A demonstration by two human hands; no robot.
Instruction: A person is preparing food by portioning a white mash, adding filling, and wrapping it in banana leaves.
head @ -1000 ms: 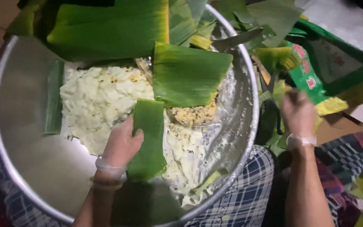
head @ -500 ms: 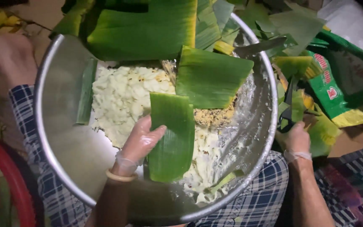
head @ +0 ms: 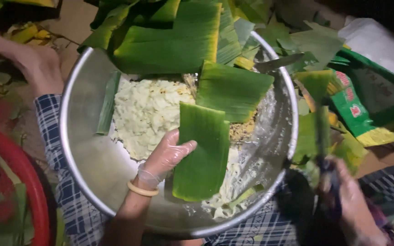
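Note:
My left hand (head: pixel 167 155), in a thin clear glove with a yellow band at the wrist, holds a rectangular piece of green banana leaf (head: pixel 201 155) over a large metal bowl (head: pixel 83 173). The bowl holds a pale yellow crumbly mash (head: pixel 147 109) and a second leaf piece (head: pixel 231 89). My right hand (head: pixel 349 205) is blurred at the lower right, outside the bowl, closed on a long green leaf strip (head: pixel 318 105) that stands up from it.
Large banana leaves (head: pixel 169 41) overhang the bowl's far rim. A knife blade (head: pixel 279 63) lies at the far right rim. A green packet (head: pixel 356 109) lies to the right. A red basin rim (head: pixel 23 182) curves at the left. Another person's hand (head: pixel 28 59) reaches in at top left.
My right hand has come back from the leaf pile toward me, now with a leaf strip in it. The left hand keeps the leaf piece over the bowl. Another person's hand appeared at left.

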